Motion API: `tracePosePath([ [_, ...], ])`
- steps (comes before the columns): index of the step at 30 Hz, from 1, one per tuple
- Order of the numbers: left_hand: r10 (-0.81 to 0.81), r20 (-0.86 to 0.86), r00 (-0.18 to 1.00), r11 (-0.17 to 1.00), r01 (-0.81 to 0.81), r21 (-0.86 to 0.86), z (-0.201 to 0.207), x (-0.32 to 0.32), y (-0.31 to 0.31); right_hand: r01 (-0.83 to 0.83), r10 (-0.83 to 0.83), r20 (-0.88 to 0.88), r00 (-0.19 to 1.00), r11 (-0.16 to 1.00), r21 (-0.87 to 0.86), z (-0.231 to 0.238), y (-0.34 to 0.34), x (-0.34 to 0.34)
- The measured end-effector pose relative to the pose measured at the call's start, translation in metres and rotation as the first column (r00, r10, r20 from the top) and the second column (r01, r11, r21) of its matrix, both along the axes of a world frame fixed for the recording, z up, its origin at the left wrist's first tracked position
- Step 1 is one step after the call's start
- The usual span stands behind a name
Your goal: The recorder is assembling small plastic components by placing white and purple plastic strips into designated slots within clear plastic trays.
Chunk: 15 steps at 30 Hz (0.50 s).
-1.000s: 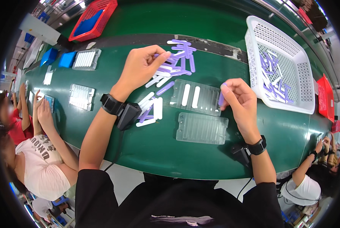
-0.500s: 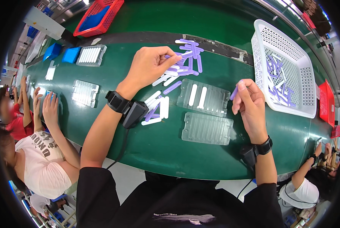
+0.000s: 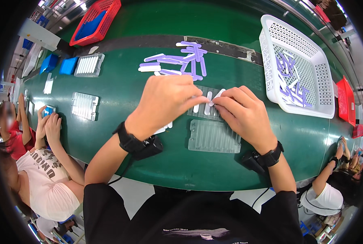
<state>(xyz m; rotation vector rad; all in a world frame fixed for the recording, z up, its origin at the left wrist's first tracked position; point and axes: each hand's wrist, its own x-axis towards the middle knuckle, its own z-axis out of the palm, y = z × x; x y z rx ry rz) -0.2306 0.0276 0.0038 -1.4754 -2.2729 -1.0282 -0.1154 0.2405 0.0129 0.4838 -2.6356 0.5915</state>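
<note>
Right hand, bare: pinching one flat, round-ended pale strip, which is slanting over the upper clear plastic grooved tray. Left hand, bare: holding thumb and forefinger close together beside that strip; cannot tell whether gripping anything. Lower clear plastic grooved tray: lying nearer the body. Loose purple and white strips: lying beyond the left hand.
</note>
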Motion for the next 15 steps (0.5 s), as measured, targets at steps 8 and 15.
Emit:
tracePosePath([
  [8, -0.071, -0.084, 0.994, 0.918, 0.032, -0.395, 0.006, 0.034, -0.014, -0.089, 0.077, 0.091, 0.993, 0.986, 0.140, 0.019, 0.011, 0.011],
  [15, -0.048, 0.013, 0.999, 0.935, 0.050, -0.350, 0.002, 0.028, -0.015, -0.215, 0.200, 0.129, 0.971, 0.969, 0.121, 0.026, 0.016, 0.011],
])
